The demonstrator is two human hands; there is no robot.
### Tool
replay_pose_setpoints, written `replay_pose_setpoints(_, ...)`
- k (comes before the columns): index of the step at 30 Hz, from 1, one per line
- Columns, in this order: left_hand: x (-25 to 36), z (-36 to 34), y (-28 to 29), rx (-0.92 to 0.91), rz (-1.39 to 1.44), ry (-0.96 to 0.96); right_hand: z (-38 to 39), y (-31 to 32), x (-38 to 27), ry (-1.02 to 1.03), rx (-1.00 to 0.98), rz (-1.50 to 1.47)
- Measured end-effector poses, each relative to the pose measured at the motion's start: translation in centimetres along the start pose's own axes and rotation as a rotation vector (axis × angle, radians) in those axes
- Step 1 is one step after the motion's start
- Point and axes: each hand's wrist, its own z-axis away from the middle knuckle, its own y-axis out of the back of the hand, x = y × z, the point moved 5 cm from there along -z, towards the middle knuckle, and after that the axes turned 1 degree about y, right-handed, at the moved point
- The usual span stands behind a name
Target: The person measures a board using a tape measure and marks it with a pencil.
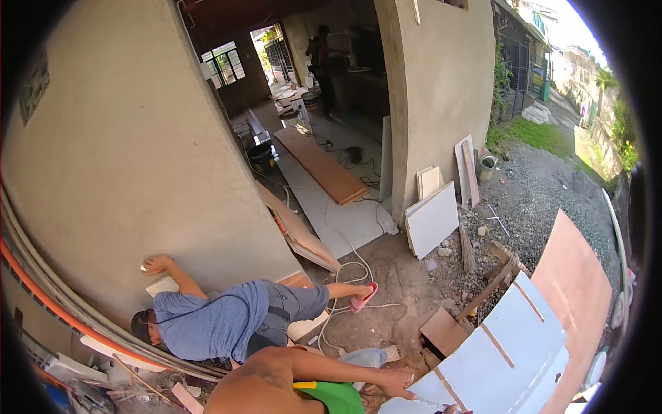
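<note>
My left arm reaches along the lower edge, a green top below it. My left hand (396,383) rests at the near edge of a pale blue-white panel (522,324), fingers closed at the end of a pale thin strip (429,402). At the strip's other end, a sliver of my right hand (450,409) shows at the lower rim, beside something dark and reddish. Its fingers are mostly cut off. Brown strips lie across the panel. To the left, a co-worker (214,319) in a blue-grey shirt bends down, one hand against the wall.
A brown plywood sheet (578,290) lies beyond the panel. White boards (433,222) lean by the doorway. A pale cable (336,324) loops over the dirt. Inside, a long brown board (321,164) lies on the floor, and another person (319,58) stands in shadow. Gravel (531,186) covers the right.
</note>
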Motion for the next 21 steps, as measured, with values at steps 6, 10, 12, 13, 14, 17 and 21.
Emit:
replay_pose_setpoints(6, -0.1, -0.3, -2.4, -0.163, 0.108, 0.085, 1.0, -3.2, 7.6, 0.219, -0.095, 0.194)
replay_pose_setpoints(10, 0.2, -0.8, -1.3, 0.123, 0.106, 0.008, 3.1, -4.7, 4.8, 0.208, -0.176, 0.428)
replay_pose_setpoints(12, -0.1, -1.8, -0.8, 0.135, 0.097, 0.001, 3.1, -4.3, 4.6, 0.142, -0.156, 0.469)
replay_pose_setpoints(13, 0.5, -2.1, -0.2, 0.124, 0.093, -0.005, 3.0, -4.0, 4.4, 0.069, -0.138, 0.505)
replay_pose_setpoints(14, 0.9, -2.4, 0.4, 0.114, 0.09, -0.009, 2.9, -4.0, 3.7, 0.072, -0.126, 0.51)
replay_pose_setpoints(17, 3.8, -1.7, 3.5, 0.04, 0.447, 0.034, 3.9, -5.9, 0.3, 0.215, -0.234, 0.5)
replay_pose_setpoints(21, 2.8, -3.9, 3.1, -0.021, 0.437, 0.062, 3.8, -10.2, -1.7, 0.243, -0.392, 0.554)
